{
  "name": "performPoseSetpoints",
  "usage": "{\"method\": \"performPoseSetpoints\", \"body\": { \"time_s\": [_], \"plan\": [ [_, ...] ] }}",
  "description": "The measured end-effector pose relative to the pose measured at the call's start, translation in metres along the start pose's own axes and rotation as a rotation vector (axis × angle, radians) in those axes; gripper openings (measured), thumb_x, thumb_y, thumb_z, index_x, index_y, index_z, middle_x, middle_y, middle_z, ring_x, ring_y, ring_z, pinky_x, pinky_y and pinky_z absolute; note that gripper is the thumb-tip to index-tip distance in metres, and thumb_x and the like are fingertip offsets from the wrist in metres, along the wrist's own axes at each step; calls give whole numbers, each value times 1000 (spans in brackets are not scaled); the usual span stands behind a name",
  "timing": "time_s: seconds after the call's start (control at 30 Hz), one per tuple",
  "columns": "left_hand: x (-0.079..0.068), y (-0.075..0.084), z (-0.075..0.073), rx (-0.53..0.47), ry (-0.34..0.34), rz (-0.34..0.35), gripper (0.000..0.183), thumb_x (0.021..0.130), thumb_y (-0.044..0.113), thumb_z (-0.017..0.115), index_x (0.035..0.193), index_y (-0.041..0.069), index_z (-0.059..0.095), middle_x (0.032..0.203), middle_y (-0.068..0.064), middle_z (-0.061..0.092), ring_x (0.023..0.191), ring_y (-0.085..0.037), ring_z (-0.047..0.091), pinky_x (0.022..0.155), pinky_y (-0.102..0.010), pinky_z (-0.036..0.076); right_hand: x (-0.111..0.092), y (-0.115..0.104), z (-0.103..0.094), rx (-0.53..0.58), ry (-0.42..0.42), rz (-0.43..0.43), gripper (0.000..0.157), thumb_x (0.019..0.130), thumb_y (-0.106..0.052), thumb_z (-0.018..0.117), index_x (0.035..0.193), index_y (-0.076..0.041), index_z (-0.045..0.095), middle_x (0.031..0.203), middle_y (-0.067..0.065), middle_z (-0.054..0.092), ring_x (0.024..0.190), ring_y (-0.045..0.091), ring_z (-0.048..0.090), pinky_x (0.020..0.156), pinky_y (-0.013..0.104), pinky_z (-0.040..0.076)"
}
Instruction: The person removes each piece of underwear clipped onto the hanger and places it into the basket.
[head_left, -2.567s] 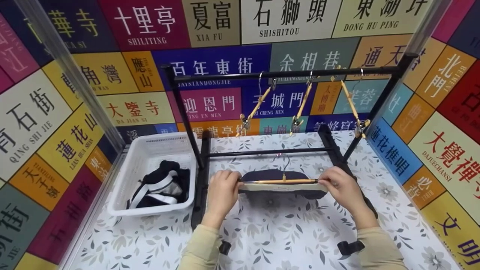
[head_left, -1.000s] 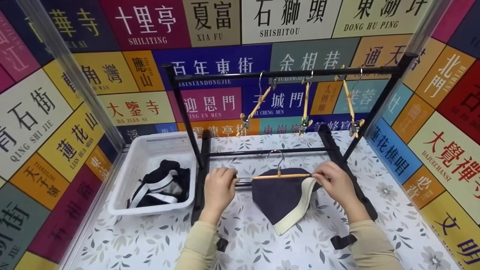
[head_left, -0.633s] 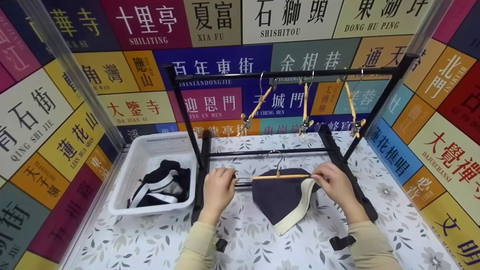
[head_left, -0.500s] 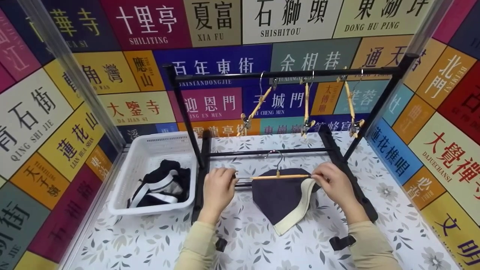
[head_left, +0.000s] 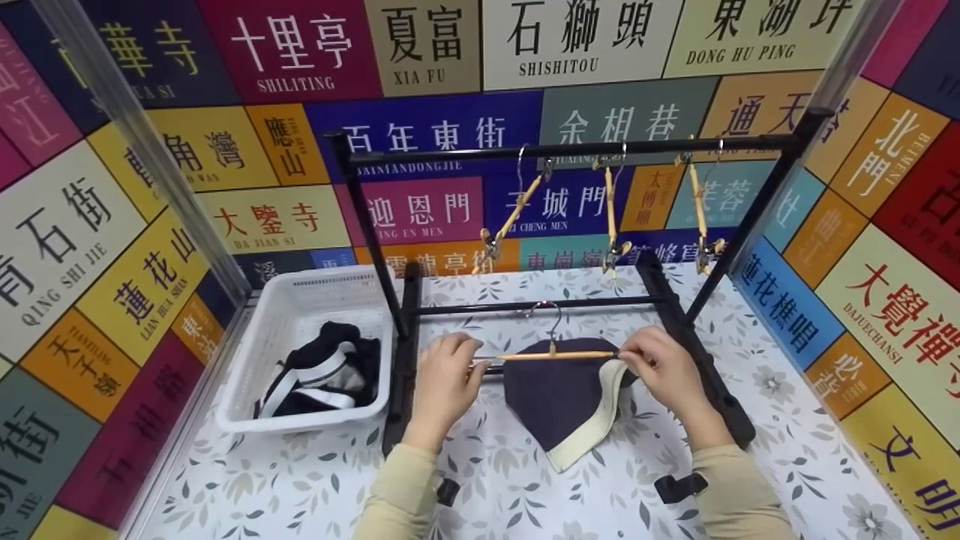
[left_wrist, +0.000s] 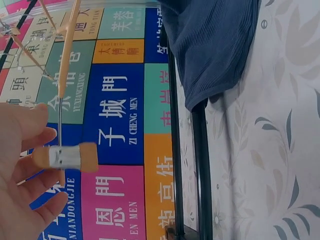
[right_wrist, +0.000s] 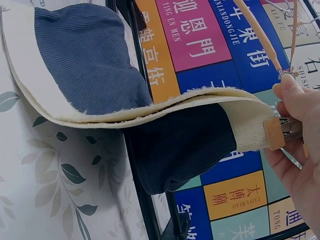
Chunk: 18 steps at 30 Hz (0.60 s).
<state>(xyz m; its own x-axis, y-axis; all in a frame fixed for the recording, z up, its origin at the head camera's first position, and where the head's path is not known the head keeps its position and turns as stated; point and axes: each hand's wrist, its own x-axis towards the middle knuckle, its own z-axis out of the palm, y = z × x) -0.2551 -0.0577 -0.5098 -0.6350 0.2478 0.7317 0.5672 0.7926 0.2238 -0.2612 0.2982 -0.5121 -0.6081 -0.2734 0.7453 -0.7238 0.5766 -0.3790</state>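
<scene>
A wooden clip hanger [head_left: 555, 355] with a metal hook is held level in front of the rack. My right hand [head_left: 664, 367] pinches its right end, where the right clip [right_wrist: 274, 134] bites the cream band of a dark ribbed garment [head_left: 551, 394]. The garment's other side droops from that clip, its cream edge running down to a low corner. My left hand [head_left: 446, 382] is at the hanger's left end, fingers loosely parted around the left clip [left_wrist: 70, 156], which has no cloth in it. The thin metal rod shows between this clip and the wood.
A black rack [head_left: 570, 148] stands behind the hands, with three wooden clip hangers, one of them the middle hanger [head_left: 610, 202], on its top bar. At left, a white basket [head_left: 247, 416] holds black, white and grey clothing [head_left: 330, 371]. Sign-covered walls enclose the flower-patterned table [head_left: 270, 487].
The garment's band, earlier stretched straight between both hands, now hangs from the right end only. Over the last half second my left hand's fingers have loosened and shifted slightly right.
</scene>
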Motion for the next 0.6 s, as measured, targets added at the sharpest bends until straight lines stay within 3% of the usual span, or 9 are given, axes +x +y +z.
{"method": "performPoseSetpoints", "body": {
  "time_s": [0.27,0.6],
  "plan": [
    [1,8,5,1,-20,55,26,82,21,79,103,12,70,103,-3,65,96,-26,60,76,-45,48,1,-4,5,12,1,-13,21,78,7,76,82,-11,67,84,0,61,73,11,51,65,21,40],
    [-1,16,9,44,-29,76,22,83,22,78,102,14,72,102,-1,67,94,-24,61,75,-43,45,1,-5,9,36,1,-15,20,77,9,76,82,-9,68,84,0,62,75,12,55,67,20,42]
  ]
}}
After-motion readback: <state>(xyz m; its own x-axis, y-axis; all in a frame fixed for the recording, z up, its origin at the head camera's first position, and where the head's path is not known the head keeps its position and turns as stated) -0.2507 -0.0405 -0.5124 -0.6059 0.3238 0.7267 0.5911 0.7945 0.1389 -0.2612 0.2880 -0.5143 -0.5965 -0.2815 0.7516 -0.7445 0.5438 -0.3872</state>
